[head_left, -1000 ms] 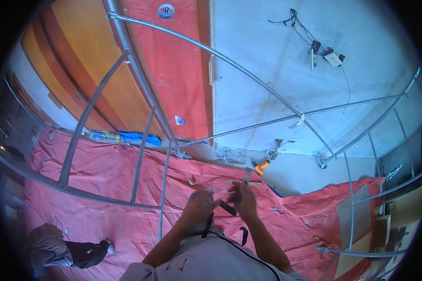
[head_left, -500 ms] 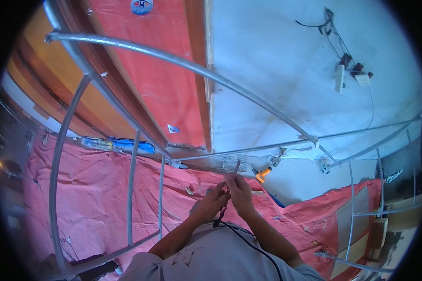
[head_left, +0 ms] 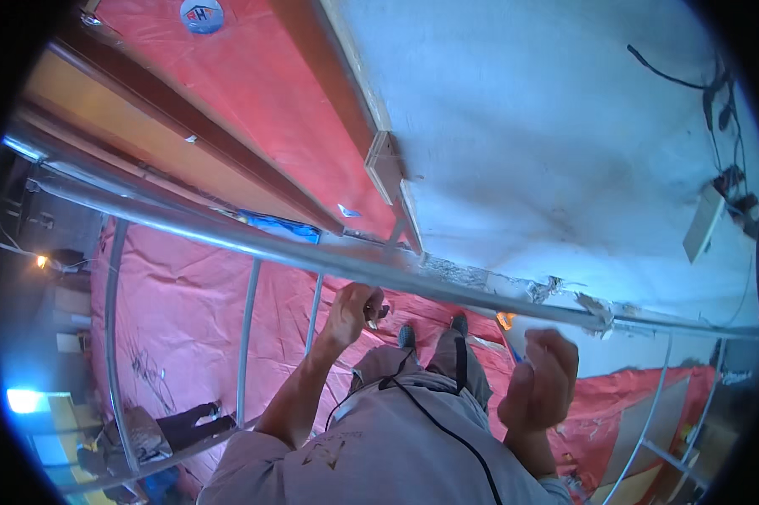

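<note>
My left hand (head_left: 354,313) is raised just below a thick metal tube (head_left: 346,268), its fingers curled closed. A small dark object (head_left: 381,312) pokes out beside its fingers; its kind is too small to tell. Farther right and closer to my body, my right hand (head_left: 544,383) is held up with fingers curled into the palm, slightly blurred. Whatever it may hold is hidden. The two hands are well apart, on either side of my legs and a dark cord (head_left: 447,438) hanging over my shirt.
Thin metal rails (head_left: 249,337) frame the space around me. Pink sheeting (head_left: 190,295) covers the floor below. A door frame with red film (head_left: 253,93) meets a pale wall (head_left: 514,151), where a white power strip (head_left: 704,223) hangs by cables. At lower left a person (head_left: 156,433) is partly visible.
My hands were together, with a thin stick-like piece in the right; now they are apart and that piece is not seen there. The view has shifted, bringing the tube across in front of me.
</note>
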The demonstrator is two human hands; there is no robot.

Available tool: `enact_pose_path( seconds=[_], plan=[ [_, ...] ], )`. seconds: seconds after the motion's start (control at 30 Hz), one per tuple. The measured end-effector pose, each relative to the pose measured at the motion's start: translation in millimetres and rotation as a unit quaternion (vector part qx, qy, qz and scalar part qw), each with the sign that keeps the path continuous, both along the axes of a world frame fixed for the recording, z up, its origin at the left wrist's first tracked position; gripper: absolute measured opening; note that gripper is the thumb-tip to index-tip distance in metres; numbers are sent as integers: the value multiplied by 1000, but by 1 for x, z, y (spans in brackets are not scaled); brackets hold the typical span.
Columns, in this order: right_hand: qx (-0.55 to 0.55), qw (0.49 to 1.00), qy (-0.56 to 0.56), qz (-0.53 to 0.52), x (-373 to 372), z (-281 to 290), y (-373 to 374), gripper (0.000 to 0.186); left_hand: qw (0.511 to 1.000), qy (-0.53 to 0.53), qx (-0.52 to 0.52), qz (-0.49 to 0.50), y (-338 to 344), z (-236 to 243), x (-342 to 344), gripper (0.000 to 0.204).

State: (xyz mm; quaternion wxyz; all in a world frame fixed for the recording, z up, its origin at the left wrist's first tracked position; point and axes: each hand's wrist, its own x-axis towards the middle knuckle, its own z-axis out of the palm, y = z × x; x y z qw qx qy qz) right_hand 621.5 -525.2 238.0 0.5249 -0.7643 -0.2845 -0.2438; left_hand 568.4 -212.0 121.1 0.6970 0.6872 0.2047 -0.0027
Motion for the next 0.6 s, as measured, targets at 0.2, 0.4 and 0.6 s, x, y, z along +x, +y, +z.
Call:
enact_pose_path(
  seconds=[0.2,0.4,0.6],
  plan=[
    [-133,983,86,94,75,-44,-13,26,993,4,104,63,8,37,55,47],
    [-153,973,58,164,86,-48,-22,29,987,29,117,103,20,52,95,55],
    [-183,973,33,139,90,-53,-21,35,990,48,104,84,23,64,123,58]
  ],
)
